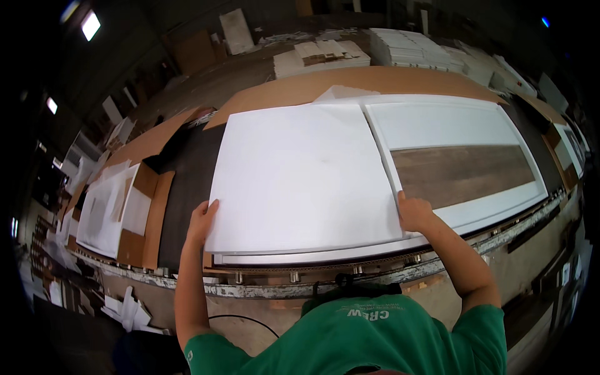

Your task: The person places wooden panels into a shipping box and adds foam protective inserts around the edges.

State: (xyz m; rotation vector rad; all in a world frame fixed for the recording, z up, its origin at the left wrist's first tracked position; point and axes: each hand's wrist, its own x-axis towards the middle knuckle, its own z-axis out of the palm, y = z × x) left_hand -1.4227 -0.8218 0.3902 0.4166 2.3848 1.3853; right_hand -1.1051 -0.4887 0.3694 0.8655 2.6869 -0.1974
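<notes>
A large white sheet [300, 175], flat and matte like packing foam, lies in front of me over the left part of a white framed panel. My left hand [202, 220] grips its left edge near the front corner, thumb on top. On the opposite edge, my right hand [414, 214] closes round the sheet, thumb pointing away from me. Part of the fingers of both hands is hidden. To the right, the uncovered white panel [456, 122] shows a raised border and a brown wood-look strip [465, 174]. An opened cardboard carton [350, 80] spreads out behind and beneath.
A roller conveyor with a worn metal rail [262, 290] runs along my front. Another open carton [153, 219] with white wrapped contents stands left, and a further carton [559, 150] right. Stacks of white boards [406, 49] sit at the back. Scraps [131, 312] litter the lower left.
</notes>
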